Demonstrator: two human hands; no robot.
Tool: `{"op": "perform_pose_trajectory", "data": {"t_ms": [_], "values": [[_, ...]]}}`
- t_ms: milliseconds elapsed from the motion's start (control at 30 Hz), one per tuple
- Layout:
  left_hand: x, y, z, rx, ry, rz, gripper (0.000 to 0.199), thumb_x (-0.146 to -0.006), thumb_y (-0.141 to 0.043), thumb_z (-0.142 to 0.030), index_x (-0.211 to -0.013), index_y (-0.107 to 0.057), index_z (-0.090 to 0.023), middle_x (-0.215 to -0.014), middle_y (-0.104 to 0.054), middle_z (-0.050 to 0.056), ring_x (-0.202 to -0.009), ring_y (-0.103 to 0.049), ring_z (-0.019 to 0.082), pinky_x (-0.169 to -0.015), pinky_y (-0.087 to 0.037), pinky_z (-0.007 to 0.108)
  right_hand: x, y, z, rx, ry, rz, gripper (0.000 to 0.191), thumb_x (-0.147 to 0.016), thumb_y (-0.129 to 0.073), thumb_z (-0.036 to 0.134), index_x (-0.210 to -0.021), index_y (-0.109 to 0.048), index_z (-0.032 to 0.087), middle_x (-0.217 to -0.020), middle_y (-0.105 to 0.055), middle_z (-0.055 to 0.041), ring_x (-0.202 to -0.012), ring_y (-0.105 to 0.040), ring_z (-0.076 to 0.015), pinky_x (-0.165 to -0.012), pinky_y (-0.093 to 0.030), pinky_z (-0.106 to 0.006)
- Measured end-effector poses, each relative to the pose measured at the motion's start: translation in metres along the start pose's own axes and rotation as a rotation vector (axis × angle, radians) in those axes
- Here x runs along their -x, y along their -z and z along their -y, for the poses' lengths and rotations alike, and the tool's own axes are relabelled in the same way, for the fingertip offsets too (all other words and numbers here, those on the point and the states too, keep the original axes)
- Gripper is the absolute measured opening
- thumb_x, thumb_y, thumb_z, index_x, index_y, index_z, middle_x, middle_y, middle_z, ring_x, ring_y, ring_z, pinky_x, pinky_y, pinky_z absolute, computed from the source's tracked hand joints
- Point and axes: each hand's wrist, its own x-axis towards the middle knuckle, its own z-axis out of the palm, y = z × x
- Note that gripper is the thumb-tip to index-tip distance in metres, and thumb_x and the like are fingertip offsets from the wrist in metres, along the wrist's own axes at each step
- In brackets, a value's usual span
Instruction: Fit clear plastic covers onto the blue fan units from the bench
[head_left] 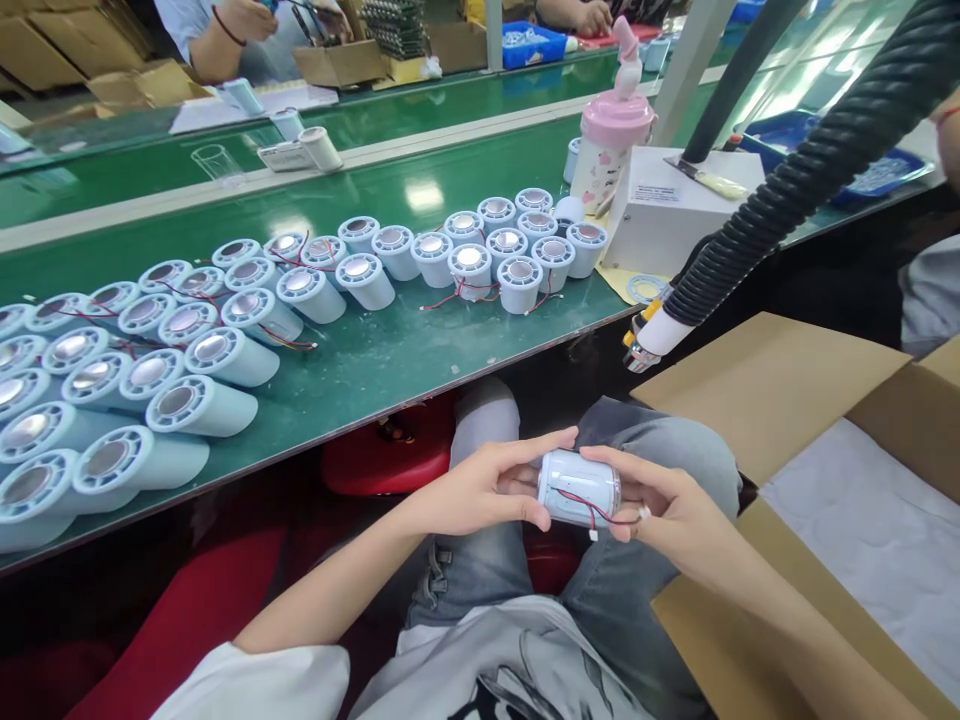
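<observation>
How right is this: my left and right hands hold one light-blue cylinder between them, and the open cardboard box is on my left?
Only the box's side is wrong: the head view shows the open cardboard box on your right. Your left hand and right hand do hold one light-blue cylinder.

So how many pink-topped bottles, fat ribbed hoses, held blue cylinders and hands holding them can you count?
Pink-topped bottle: 1
Ribbed hose: 1
Held blue cylinder: 1
Left hand and right hand: 2
Total: 5

Head cam — faces fwd/down, L hand (501, 487) + R hand (664, 500) close, bench (390, 350) beyond.
</observation>
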Motion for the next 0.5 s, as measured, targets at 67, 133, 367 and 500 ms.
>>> {"op": "perform_pose_trajectory", "data": {"t_ms": [67,133,367,500], "values": [[0.000,0.001,0.001,0.034,0.010,0.004,0.074,-0.072,-0.077,-0.015,-0.137,-0.047,-0.034,-0.143,-0.048,0.007,-0.111,-0.061,0.020,-0.089,-0.051,0.028,0.000,-0.001,0.002,0.009,-0.003,0.013,0.051,-0.074,-0.073,0.012,-0.120,-0.063,0.033,-0.089,-0.074,0.0032,-0.080,-0.068,-0.0148,-0.074,-0.054,-0.023],[-0.001,0.002,0.001,0.062,0.012,0.009,0.073,-0.071,-0.077,-0.017,-0.136,-0.048,-0.033,-0.143,-0.048,0.007,-0.111,-0.060,0.020,-0.090,-0.050,0.029,0.001,0.000,0.003,0.014,0.003,0.028,0.052,-0.074,-0.073,0.014,-0.121,-0.063,0.031,-0.092,-0.074,0.0012,-0.082,-0.068,-0.0168,-0.075,-0.054,-0.026],[-0.005,0.001,-0.001,-0.031,0.088,0.001,0.076,-0.071,-0.075,-0.014,-0.140,-0.045,-0.029,-0.132,-0.058,0.007,-0.106,-0.061,0.020,-0.089,-0.049,0.031,-0.008,0.007,-0.011,0.063,-0.029,-0.013,0.056,-0.072,-0.076,0.019,-0.125,-0.061,0.028,-0.093,-0.073,-0.0014,-0.083,-0.066,-0.0197,-0.075,-0.054,-0.030],[-0.003,0.004,-0.005,-0.119,0.162,-0.059,0.071,-0.075,-0.071,-0.027,-0.141,-0.043,-0.025,-0.135,-0.056,0.008,-0.112,-0.059,0.025,-0.090,-0.049,0.033,-0.014,-0.008,-0.017,-0.057,0.059,0.028,0.061,-0.072,-0.078,0.035,-0.128,-0.058,0.024,-0.116,-0.066,-0.0060,-0.098,-0.065,-0.0228,-0.085,-0.054,-0.035]]}}
